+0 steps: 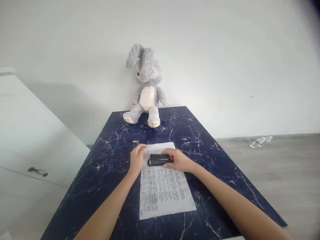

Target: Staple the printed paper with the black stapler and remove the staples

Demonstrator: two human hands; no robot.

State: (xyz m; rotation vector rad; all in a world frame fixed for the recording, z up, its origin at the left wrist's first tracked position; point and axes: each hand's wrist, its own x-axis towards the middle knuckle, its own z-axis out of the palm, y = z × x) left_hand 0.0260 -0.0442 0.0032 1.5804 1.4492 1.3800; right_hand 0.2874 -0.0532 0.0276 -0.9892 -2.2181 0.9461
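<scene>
A black stapler (pixel 158 160) with a red part at its back end lies sideways over the upper part of a printed sheet of paper (pixel 170 196). My right hand (pixel 178 160) is closed around the stapler's back end, the thumb on the near side and the fingers on the far side. At the paper's upper left corner is my left hand (pixel 136 160), its fingertips bent onto the paper's edge and holding it. Whether the paper is one sheet or several, I cannot tell. Just beyond my left hand lies a small pale strip (pixel 135 141).
The dark blue marbled table (pixel 105 186) reaches to the wall. A grey plush rabbit (pixel 147 96) sits at its far end. On the left stands a white cabinet (pixel 30 140) with a dark handle (pixel 37 172). A clear plastic item (pixel 260 142) lies on the floor at right.
</scene>
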